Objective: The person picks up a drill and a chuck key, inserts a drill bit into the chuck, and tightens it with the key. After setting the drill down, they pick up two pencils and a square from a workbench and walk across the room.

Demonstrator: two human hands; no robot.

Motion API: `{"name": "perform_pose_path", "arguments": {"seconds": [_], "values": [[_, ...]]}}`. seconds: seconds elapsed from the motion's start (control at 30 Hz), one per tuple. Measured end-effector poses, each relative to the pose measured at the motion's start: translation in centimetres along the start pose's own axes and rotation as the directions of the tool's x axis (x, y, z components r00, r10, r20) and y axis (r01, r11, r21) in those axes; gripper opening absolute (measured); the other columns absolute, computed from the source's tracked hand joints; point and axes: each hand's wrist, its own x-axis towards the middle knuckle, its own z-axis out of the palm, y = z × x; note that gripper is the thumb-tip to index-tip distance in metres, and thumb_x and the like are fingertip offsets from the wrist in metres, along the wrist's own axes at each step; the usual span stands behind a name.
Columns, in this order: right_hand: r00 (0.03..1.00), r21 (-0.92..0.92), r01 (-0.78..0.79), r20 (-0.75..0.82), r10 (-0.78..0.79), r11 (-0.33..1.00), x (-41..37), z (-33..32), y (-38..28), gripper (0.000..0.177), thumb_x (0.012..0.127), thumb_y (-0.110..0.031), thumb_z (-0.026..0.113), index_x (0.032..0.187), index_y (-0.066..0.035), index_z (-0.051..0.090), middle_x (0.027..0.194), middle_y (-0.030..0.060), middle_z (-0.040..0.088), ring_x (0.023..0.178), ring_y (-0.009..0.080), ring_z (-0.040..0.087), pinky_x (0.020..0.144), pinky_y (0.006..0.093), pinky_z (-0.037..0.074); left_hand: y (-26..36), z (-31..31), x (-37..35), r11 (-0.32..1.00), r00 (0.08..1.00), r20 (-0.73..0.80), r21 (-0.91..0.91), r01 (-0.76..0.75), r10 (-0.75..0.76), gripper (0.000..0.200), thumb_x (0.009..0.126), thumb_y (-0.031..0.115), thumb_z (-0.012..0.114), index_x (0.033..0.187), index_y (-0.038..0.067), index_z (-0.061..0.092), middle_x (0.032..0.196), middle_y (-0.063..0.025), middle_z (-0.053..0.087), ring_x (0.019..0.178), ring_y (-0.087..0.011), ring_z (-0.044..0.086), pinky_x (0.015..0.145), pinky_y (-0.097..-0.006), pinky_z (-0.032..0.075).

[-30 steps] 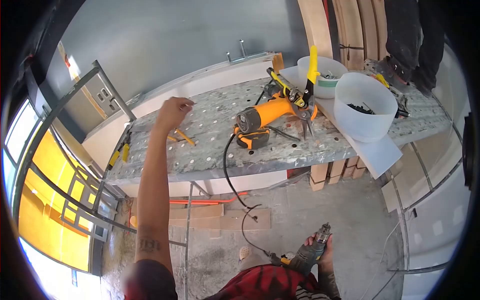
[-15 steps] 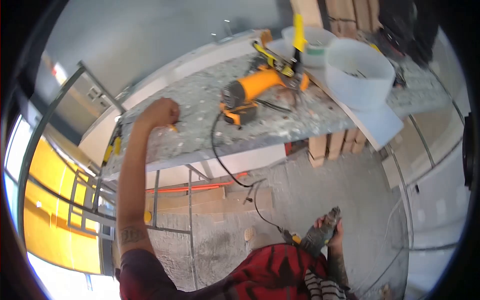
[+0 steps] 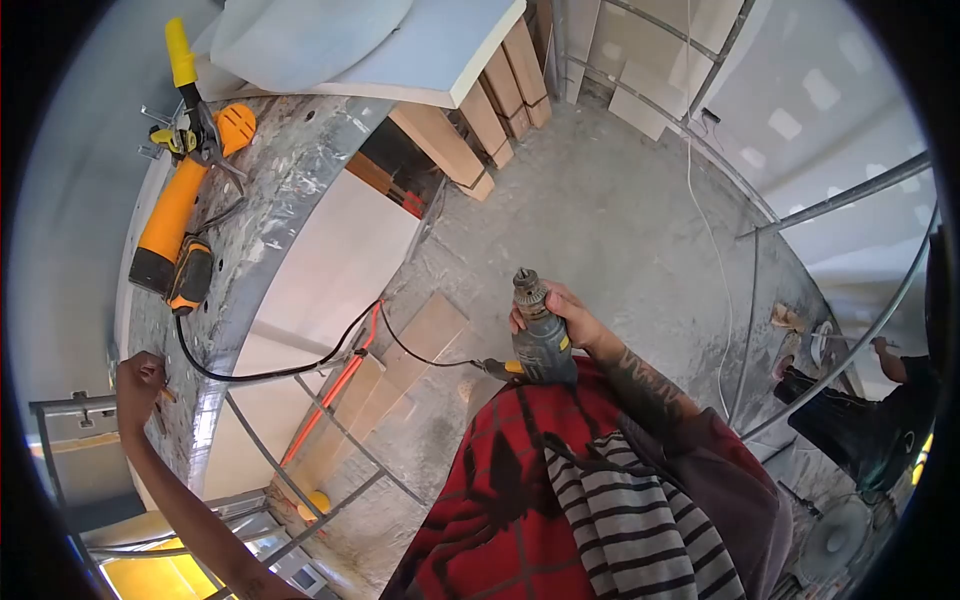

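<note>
My right hand (image 3: pixel 568 312) is wrapped around the front of a grey corded drill (image 3: pixel 545 350), just behind its chuck. The drill points upward in view, with its rear close against my red checked garment. At far left, my left hand (image 3: pixel 142 376) is a closed fist at the edge of the spattered grey bench (image 3: pixel 285 190). A small orange piece (image 3: pixel 166 394) shows beside that fist; what the fingers hold, if anything, is hidden. Further along the bench lie an orange-and-black power tool (image 3: pixel 172 225) and pliers with a yellow grip (image 3: pixel 205 130).
A black cord (image 3: pixel 250 378) loops off the bench edge toward the drill's cable. Metal frame bars (image 3: pixel 335 435) stand below the bench. Wooden blocks (image 3: pixel 440 145) are beneath a white panel (image 3: pixel 470 70). On the right, another person (image 3: pixel 860 410) is near a round fan-like object (image 3: pixel 835 538).
The view has swung right, so the bench now sits at the left and the other person shows. The drill in my right hand appears higher and more upright.
</note>
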Motion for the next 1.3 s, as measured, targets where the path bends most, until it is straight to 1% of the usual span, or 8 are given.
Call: {"name": "perform_pose_path", "arguments": {"seconds": [0.17,0.57,0.77,0.93,1.03,1.1,1.23,1.3], "values": [[0.976,0.022,-0.093,-0.196,0.095,0.995,-1.2,0.7,-0.4,0.054,0.092,-0.047,0.055,0.120,-0.001,0.049,0.099,0.0118,0.062,0.093,0.0223,0.062,0.082,0.0375,0.051,-1.8,-0.9,-1.7,0.985,0.951,-0.259,0.090,-0.147,0.166,0.017,0.081,0.001,0.062,0.096,-0.002,0.069,0.090,-0.0106,0.071,0.086,-0.0177,0.066,0.078,-0.0322,0.052],[0.999,-0.002,0.019,-0.033,-0.019,1.000,0.1,0.4,0.3,0.062,0.088,-0.057,0.053,0.112,0.000,0.053,0.091,0.0102,0.055,0.085,0.0234,0.053,0.079,0.0376,0.044,4.8,-1.8,-3.6,0.983,1.000,0.015,0.184,0.022,-0.025,0.016,0.072,0.010,0.071,0.086,0.003,0.071,0.076,-0.0103,0.070,0.068,-0.0176,0.067,0.064,-0.0284,0.051],[0.995,0.154,-0.100,0.007,0.100,0.983,-0.2,0.1,0.0,0.066,0.088,-0.056,0.054,0.124,0.000,0.051,0.104,0.0111,0.059,0.093,0.0227,0.058,0.087,0.0377,0.047,4.7,0.2,-4.3,0.863,0.980,-0.064,0.486,-0.136,0.190,0.009,0.065,0.003,0.064,0.074,0.002,0.064,0.071,-0.0166,0.060,0.078,-0.0367,0.060,0.073,-0.0435,0.049],[0.988,-0.022,-0.150,0.044,0.151,0.988,-0.1,0.1,-0.8,0.058,0.090,-0.049,0.055,0.117,0.002,0.055,0.098,0.0113,0.064,0.093,0.0211,0.062,0.086,0.0335,0.048,5.5,1.1,-4.8,0.975,0.906,-0.371,0.162,-0.151,0.202,0.021,0.073,-0.001,0.060,0.095,0.002,0.060,0.094,-0.0103,0.065,0.086,-0.0211,0.062,0.075,-0.0340,0.047],[0.983,-0.064,-0.158,0.080,0.162,0.985,0.5,1.3,-1.2,0.057,0.090,-0.049,0.055,0.115,0.003,0.055,0.094,0.0113,0.063,0.090,0.0209,0.061,0.083,0.0340,0.048,7.1,2.4,-7.2,0.818,0.547,-0.827,-0.224,-0.530,0.128,0.010,0.087,-0.005,0.050,0.082,0.003,0.049,0.076,-0.0110,0.058,0.075,-0.0190,0.052,0.073,-0.0323,0.045],[0.977,-0.063,-0.176,0.109,0.182,0.982,0.5,1.8,-0.9,0.060,0.088,-0.051,0.055,0.114,0.003,0.055,0.093,0.0112,0.062,0.089,0.0210,0.060,0.081,0.0352,0.048,15.8,7.8,-8.4,0.128,0.532,-0.792,-0.519,-0.845,0.299,0.015,0.091,0.001,0.044,0.077,0.008,0.043,0.064,-0.0046,0.043,0.070,-0.0156,0.047,0.073,-0.0339,0.044],[0.975,-0.046,-0.144,0.162,0.150,0.988,0.3,2.5,-1.1,0.050,0.092,-0.043,0.056,0.114,0.002,0.057,0.095,0.0110,0.063,0.090,0.0182,0.061,0.081,0.0310,0.047,31.7,19.1,-5.8,0.413,0.760,-0.383,-0.666,-0.621,0.525,0.029,0.081,-0.007,0.064,0.110,-0.006,0.064,0.086,-0.0031,0.063,0.076,-0.0128,0.057,0.070,-0.0248,0.048],[0.977,-0.049,-0.134,0.161,0.141,0.990,0.1,2.8,-1.1,0.050,0.092,-0.043,0.056,0.113,0.002,0.057,0.094,0.0107,0.063,0.090,0.0180,0.060,0.081,0.0306,0.047,34.5,23.5,-4.0,0.297,0.897,-0.256,-0.880,-0.370,0.359,0.024,0.086,-0.005,0.058,0.109,-0.007,0.060,0.083,-0.0085,0.061,0.074,-0.0139,0.056,0.074,-0.0283,0.050]]}}
